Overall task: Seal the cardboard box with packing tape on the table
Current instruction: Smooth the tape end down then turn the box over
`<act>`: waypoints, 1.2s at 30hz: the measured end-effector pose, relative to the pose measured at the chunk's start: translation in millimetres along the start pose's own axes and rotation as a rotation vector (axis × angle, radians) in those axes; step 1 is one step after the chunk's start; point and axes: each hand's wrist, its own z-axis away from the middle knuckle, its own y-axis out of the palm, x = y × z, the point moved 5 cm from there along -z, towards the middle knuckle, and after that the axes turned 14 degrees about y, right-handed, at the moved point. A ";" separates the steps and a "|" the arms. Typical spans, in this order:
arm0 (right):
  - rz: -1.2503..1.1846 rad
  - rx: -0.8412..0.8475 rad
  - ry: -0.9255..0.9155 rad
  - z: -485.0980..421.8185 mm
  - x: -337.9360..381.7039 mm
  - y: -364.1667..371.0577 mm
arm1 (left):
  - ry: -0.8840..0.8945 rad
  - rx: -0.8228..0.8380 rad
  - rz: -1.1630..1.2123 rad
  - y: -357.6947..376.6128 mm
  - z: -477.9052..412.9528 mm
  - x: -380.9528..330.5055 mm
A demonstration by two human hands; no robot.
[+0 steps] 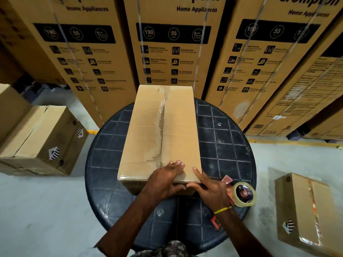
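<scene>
A long brown cardboard box (146,130) lies lengthwise on a round dark table (228,141), its flaps closed, with clear tape running along the centre seam. My left hand (165,179) presses flat on the box's near top edge, fingers over the seam and thumb on the front face. My right hand (211,190) rests on the near right corner, fingers spread along the front edge. A tape dispenser (243,193) with a roll of clear packing tape sits just right of my right hand on the table; the hand touches it, but whether it grips it is unclear.
Tall printed appliance cartons (174,43) stand as a wall behind the table. A cardboard box (42,138) sits on the floor at left and another taped box (306,210) at right. An orange object (216,222) lies by my right forearm.
</scene>
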 end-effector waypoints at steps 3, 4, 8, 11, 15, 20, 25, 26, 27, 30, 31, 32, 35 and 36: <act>0.069 0.032 -0.099 -2.1 -3.5 -1.3 | -0.050 -0.065 -0.010 -11.1 11.7 9.3; 0.060 0.054 -0.115 -3.7 -4.0 -3.6 | -0.076 -0.114 -0.036 -14.5 18.1 16.3; 0.056 0.106 -0.135 -6.5 -6.9 -11.8 | -0.082 -0.199 -0.082 -15.2 32.7 32.0; 0.193 0.057 -0.072 -11.0 6.3 -15.7 | -0.069 -0.168 -0.070 -9.3 31.9 34.0; 0.170 0.112 -0.134 -17.7 56.3 16.4 | -0.143 -0.097 -0.063 -16.2 27.9 30.5; 0.025 0.268 -0.131 -19.2 80.4 60.0 | -0.148 -0.031 0.111 -27.9 36.4 36.4; -0.013 0.325 -0.147 -23.2 71.9 60.0 | -0.436 -0.670 0.452 -73.2 107.3 57.1; -0.029 0.349 -0.144 -23.9 71.1 59.1 | -0.545 -0.850 0.591 -72.7 128.6 69.8; -0.037 0.367 -0.146 -24.2 71.1 58.1 | -0.652 -0.989 0.713 -67.2 147.8 84.9; -0.061 0.387 -0.114 -24.9 70.7 54.6 | -0.890 -1.051 1.034 -34.5 176.0 121.1; -0.067 0.388 -0.101 -25.5 71.1 53.5 | -0.928 -1.015 1.116 -26.3 174.2 123.3; -0.069 0.391 -0.090 -25.9 72.0 53.0 | -0.956 -0.990 1.179 -21.5 171.1 122.5; -0.070 0.407 -0.074 -24.7 73.5 53.5 | -1.004 -0.995 1.248 -17.2 168.2 124.5; -0.073 0.404 -0.070 -24.8 73.5 53.1 | -1.001 -0.989 1.261 -17.4 167.4 124.5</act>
